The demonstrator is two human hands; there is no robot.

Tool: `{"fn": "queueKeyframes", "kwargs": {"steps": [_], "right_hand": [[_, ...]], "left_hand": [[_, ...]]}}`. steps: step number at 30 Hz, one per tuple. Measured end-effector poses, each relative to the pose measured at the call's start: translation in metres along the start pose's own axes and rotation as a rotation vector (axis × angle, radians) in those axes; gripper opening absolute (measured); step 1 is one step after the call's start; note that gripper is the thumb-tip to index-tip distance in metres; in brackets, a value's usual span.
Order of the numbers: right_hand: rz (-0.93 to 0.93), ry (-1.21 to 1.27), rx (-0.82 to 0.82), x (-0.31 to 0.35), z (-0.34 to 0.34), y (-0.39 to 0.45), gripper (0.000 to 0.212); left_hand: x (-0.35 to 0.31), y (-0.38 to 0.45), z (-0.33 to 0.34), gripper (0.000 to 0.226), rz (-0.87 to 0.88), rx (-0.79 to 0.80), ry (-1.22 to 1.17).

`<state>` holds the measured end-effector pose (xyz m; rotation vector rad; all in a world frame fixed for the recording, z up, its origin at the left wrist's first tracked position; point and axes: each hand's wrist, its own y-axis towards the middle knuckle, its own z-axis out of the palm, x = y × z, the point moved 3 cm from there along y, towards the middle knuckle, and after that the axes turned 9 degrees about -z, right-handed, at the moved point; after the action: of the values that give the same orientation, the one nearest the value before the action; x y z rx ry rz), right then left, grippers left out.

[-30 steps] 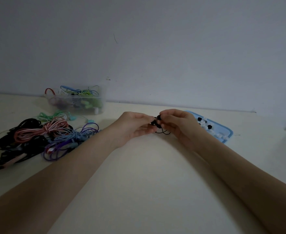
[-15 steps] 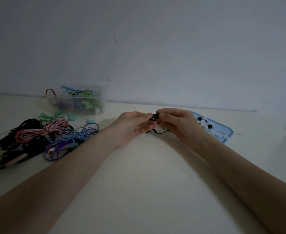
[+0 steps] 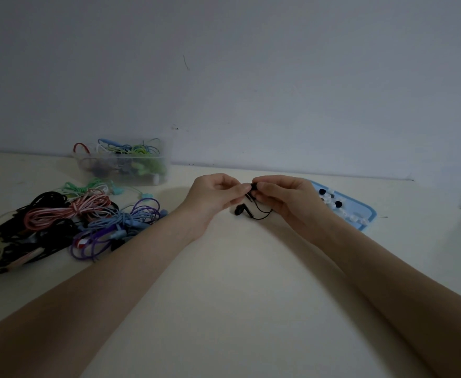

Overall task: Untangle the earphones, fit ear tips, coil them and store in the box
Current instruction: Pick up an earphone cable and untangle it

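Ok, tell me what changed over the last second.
One black earbud has dropped free and now hangs below the hands on its cord. The left hand and right hand still pinch the other earbud between them. The cable pile, clear box and blue tray stayed put.

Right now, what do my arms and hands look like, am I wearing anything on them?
Both forearms are bare as far as the picture shows: no sleeves in view. The left hand and right hand wear no gloves, and no watch, bracelet or ring shows on the sides facing the camera. The light is dim, so small details such as nails cannot be made out.
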<state>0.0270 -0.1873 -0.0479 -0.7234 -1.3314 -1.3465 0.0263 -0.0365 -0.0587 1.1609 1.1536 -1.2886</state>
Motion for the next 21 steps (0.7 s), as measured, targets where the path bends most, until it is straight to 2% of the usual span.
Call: {"fn": "queueKeyframes", "kwargs": {"steps": [12, 21], "right_hand": [[0.0, -0.005, -0.014, 0.003, -0.001, 0.0, 0.013], [0.052, 0.071, -0.006, 0.001, -0.001, -0.001, 0.013]], "left_hand": [[-0.007, -0.002, 0.0, 0.012, 0.166, -0.07, 0.178], [-0.011, -0.004, -0.001, 0.015, 0.238, -0.01, 0.192]]}}
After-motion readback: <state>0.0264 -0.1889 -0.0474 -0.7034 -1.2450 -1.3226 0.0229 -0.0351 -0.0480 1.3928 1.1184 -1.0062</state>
